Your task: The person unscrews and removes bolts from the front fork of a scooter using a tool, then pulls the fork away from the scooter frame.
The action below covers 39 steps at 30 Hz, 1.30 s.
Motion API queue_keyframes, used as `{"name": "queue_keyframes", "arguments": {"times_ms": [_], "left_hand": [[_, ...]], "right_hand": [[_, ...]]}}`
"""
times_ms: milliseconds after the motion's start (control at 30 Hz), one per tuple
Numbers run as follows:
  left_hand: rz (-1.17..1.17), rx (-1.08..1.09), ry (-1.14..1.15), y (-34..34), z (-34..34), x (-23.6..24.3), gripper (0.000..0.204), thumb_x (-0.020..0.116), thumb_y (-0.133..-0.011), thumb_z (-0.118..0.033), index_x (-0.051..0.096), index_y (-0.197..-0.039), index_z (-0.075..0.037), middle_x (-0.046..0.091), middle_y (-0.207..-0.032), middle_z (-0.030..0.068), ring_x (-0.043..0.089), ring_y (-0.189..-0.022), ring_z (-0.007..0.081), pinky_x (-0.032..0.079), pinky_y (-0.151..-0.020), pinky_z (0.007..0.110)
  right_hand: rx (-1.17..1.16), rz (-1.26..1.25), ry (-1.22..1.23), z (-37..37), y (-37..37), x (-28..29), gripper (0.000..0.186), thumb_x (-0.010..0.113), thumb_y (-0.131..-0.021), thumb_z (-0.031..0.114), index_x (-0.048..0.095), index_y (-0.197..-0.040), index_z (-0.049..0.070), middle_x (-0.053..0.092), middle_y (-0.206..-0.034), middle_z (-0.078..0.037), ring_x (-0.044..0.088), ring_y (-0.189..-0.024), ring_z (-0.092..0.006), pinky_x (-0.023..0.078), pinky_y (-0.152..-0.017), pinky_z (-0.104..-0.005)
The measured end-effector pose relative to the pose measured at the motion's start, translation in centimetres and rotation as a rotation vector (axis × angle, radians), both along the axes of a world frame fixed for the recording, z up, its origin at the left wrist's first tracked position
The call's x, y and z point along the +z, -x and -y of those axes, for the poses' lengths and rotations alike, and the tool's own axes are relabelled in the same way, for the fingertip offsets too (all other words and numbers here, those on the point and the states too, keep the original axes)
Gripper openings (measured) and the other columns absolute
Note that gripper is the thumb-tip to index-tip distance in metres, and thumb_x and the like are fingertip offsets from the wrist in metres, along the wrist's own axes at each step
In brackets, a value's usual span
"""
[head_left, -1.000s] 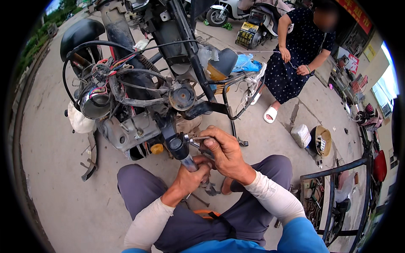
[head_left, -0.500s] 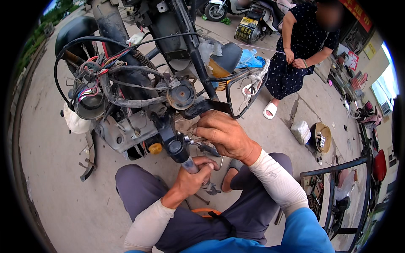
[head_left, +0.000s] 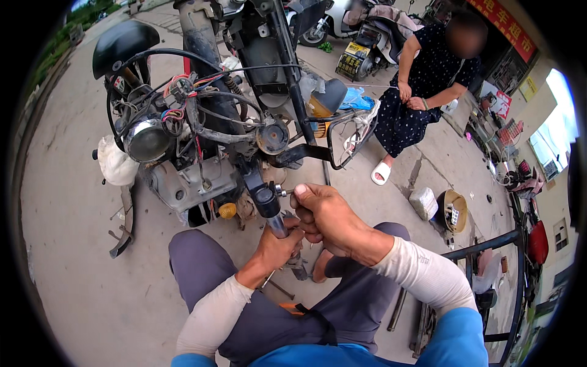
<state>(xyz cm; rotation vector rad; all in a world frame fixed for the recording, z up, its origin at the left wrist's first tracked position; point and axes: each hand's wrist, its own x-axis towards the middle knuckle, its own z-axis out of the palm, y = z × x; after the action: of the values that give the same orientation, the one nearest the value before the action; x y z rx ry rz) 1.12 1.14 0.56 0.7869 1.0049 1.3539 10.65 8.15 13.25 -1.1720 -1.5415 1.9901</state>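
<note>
My left hand [head_left: 278, 249] is closed around the shiny metal fork tube [head_left: 276, 227] below the black clamp [head_left: 266, 200] of a partly stripped motor vehicle front end. My right hand [head_left: 336, 221] is closed in a pinch, thumb and forefinger at the outer end of a small silver bolt [head_left: 282, 192] on the clamp's right side. Its other fingers curl toward my left hand and hide what may lie beneath them. An orange indicator lamp [head_left: 227, 210] and a grey metal bracket [head_left: 183, 191] sit left of the clamp.
Loose wiring [head_left: 178, 98], a round headlamp shell [head_left: 148, 140] and a black tubular frame [head_left: 295, 92] crowd the far side. Another person [head_left: 406, 101] stands at the right, holding a thin cord. A tan basin [head_left: 454, 211] and a wrapped block [head_left: 423, 203] lie on the ground.
My right hand has drawn a little back and right, its wrist turning so the thumb shows. The headlamp shell has swung, and the view has shifted. My left hand stays on the tube.
</note>
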Motion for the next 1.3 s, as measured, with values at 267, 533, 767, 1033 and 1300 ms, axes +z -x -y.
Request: {"name": "queue_keyframes", "arguments": {"times_ms": [267,533,767,1033,1300], "left_hand": [[0.022,-0.072,-0.015,-0.2,-0.6,0.1,0.011,0.058,-0.089,-0.007,0.064,-0.088,0.002,0.054,-0.061,0.0012,0.047,-0.048,0.0078,0.037,-0.044,0.025],[-0.025,-0.065,0.029,0.0,-0.1,1.3,0.014,0.053,-0.092,-0.005,0.062,-0.095,0.004,0.053,-0.062,0.004,0.045,-0.048,0.0093,0.038,-0.047,0.026],[-0.01,-0.049,0.028,0.1,-0.1,0.9,0.014,0.051,-0.09,-0.005,0.061,-0.094,0.004,0.051,-0.061,0.0047,0.046,-0.05,0.01,0.039,-0.049,0.027],[0.0,-0.064,0.036,0.2,0.1,1.0,0.012,0.051,-0.09,-0.005,0.058,-0.088,0.005,0.046,-0.058,0.002,0.042,-0.05,0.0093,0.038,-0.049,0.026],[0.052,-0.053,0.05,0.0,0.2,0.7,0.013,0.056,-0.091,-0.009,0.066,-0.09,0.0,0.052,-0.061,-0.0013,0.044,-0.051,0.0056,0.036,-0.048,0.024]], "right_hand": [[-0.096,-0.047,-0.097,0.7,-1.8,0.8,0.027,0.042,-0.105,0.029,0.052,-0.099,0.005,0.033,-0.06,0.004,0.027,-0.048,-0.0065,0.026,-0.044,-0.024],[-0.026,-0.188,-0.51,-0.1,-2.3,-3.5,0.024,0.048,-0.104,0.022,0.058,-0.107,0.0,0.051,-0.077,0.001,0.045,-0.069,-0.0068,0.041,-0.063,-0.0228],[0.051,-0.168,-0.865,-1.3,-1.5,-5.2,0.016,0.048,-0.101,0.009,0.059,-0.106,0.0,0.057,-0.08,-0.005,0.053,-0.072,-0.0111,0.045,-0.067,-0.0258],[0.096,-0.29,-1.026,-3.0,-1.2,-6.5,0.013,0.049,-0.098,0.003,0.06,-0.104,-0.001,0.061,-0.088,-0.009,0.06,-0.073,-0.0167,0.048,-0.067,-0.0288],[0.104,-0.316,-1.099,-3.7,-1.1,-7.1,0.012,0.055,-0.092,0.001,0.061,-0.103,0.0,0.061,-0.086,-0.01,0.06,-0.075,-0.023,0.049,-0.068,-0.0317]]}}
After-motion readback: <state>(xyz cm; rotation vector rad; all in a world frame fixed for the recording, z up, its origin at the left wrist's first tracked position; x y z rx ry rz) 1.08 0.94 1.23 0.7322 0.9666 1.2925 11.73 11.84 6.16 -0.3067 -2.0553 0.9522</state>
